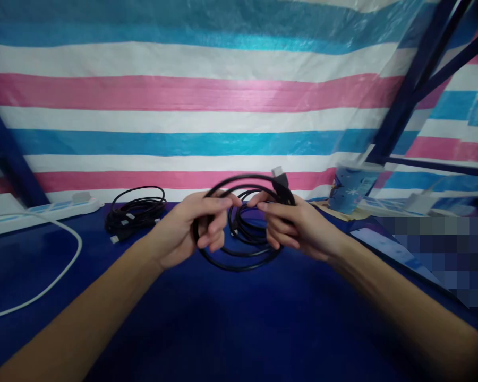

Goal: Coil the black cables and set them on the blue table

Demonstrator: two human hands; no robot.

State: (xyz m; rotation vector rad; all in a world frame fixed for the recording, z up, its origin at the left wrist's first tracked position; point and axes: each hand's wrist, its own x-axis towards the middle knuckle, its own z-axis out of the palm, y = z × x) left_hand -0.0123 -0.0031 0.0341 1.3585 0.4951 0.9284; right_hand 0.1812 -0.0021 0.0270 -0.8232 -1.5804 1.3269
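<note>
Both hands hold a coiled black cable [239, 269] up above the blue table. My left hand [201, 225] has its fingers curled round the left side of the loops. On the right side, my right hand [292, 225] grips the same coil, with a dark plug [281, 180] with a light metal end pointing up above its fingers. Behind the held loops, a second black cable coil [249, 233] lies on the table, partly hidden. To the left rests another black coil [135, 215] with connectors showing.
The blue table [223, 329] carries a white power strip [43, 215] and white cable [77, 244] at left. At right are a blue patterned cup [352, 185], another power strip [406, 206] and a flat dark-edged item [390, 249]. A striped sheet [223, 95] hangs behind.
</note>
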